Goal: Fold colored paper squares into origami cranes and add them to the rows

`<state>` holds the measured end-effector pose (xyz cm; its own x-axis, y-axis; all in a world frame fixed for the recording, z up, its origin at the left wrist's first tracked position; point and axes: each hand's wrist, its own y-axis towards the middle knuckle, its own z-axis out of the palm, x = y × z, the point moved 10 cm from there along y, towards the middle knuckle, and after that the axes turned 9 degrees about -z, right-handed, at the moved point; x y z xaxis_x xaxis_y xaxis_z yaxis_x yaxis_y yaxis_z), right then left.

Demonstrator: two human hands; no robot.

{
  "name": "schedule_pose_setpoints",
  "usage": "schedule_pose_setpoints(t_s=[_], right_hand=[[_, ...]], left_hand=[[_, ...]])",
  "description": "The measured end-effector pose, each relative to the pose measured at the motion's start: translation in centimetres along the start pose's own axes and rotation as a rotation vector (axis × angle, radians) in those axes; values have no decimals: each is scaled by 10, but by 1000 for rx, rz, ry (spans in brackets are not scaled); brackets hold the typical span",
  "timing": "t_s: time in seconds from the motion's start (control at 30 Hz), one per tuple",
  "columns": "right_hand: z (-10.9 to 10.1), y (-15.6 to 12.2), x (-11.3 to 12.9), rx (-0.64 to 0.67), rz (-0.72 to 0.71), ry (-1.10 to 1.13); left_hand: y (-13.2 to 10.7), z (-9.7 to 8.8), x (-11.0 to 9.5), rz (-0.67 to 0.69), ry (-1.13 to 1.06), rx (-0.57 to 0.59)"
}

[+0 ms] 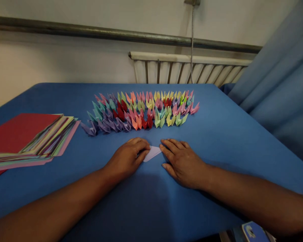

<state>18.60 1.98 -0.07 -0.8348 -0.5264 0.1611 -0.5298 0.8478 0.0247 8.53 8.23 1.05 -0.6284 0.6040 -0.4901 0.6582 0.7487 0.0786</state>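
A small folded piece of pale lilac paper (153,153) lies flat on the blue table between my hands. My left hand (128,155) has its fingers curled, with thumb and forefinger closed on the paper's left end, which they partly hide. At the paper's right tip, my right hand (183,161) rests palm down with the fingers stretched out. Its forefinger touches the tip and its thumb is spread away from it. Just beyond both hands stand several rows of folded paper cranes (141,111) in purple, red, pink, yellow, green and teal.
A stack of coloured paper sheets (22,132), red on top, lies at the left of the blue table (204,208). Behind the table are a wall pipe (91,31) and a white radiator (192,69). A blue curtain (280,87) hangs at the right. Partly visible objects sit below the front edge.
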Motion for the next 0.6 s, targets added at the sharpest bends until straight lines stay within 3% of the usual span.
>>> schedule_pose_setpoints(t_s=[0.3, 0.6], right_hand=[[0, -1, -4, -50, 20, 23], [1, 1, 1, 1, -51, 18]], left_hand=[[1, -1, -1, -7, -5, -4], [1, -3, -2, -7, -45, -13]])
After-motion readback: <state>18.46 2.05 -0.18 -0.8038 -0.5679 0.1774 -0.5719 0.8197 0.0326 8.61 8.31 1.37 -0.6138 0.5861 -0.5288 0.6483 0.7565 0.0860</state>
